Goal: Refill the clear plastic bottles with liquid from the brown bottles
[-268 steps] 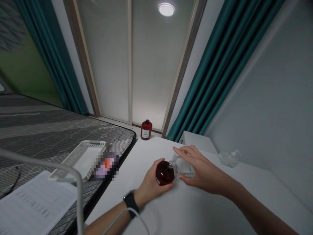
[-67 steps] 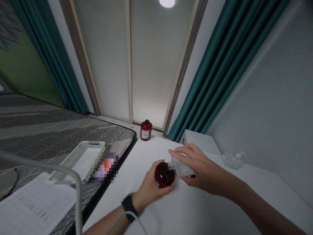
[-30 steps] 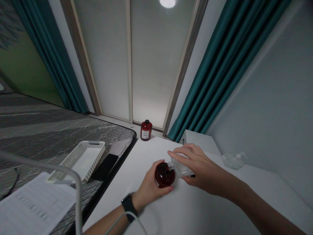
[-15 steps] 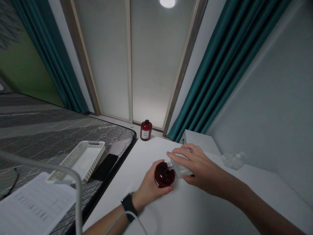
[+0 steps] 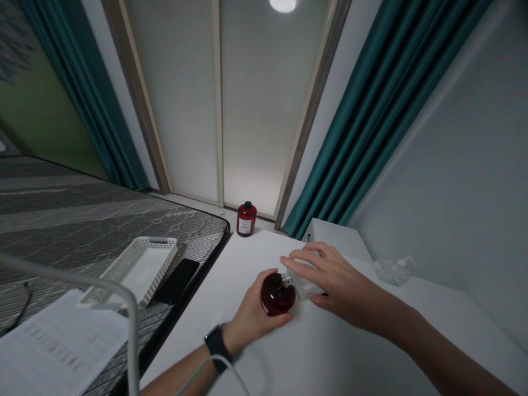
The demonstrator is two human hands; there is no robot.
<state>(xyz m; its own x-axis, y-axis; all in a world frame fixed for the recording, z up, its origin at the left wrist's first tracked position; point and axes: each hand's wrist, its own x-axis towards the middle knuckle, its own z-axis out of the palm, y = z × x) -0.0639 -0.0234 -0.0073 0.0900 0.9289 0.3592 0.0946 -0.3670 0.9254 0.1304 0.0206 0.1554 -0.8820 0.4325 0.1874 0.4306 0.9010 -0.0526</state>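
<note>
My left hand (image 5: 256, 313), with a dark watch on its wrist, is wrapped around a dark red bottle (image 5: 277, 297) over the white table. The bottle's clear neck (image 5: 286, 280) shows no cap. Tilted on its side, a clear, whitish bottle (image 5: 304, 285) is gripped by my right hand (image 5: 325, 275), its mouth against the red bottle's neck. My right fingers cover much of the clear bottle. Whether liquid passes between the two I cannot tell. Farther back stands another red bottle (image 5: 246, 221) with a black cap and a white label.
A white basket (image 5: 171, 247), a black phone (image 5: 178, 281) and printed paper (image 5: 61, 344) lie on the grey bed at left. Crumpled clear plastic (image 5: 394, 270) sits on the white table (image 5: 330, 352) at right. A pale cable (image 5: 131, 330) crosses the lower left.
</note>
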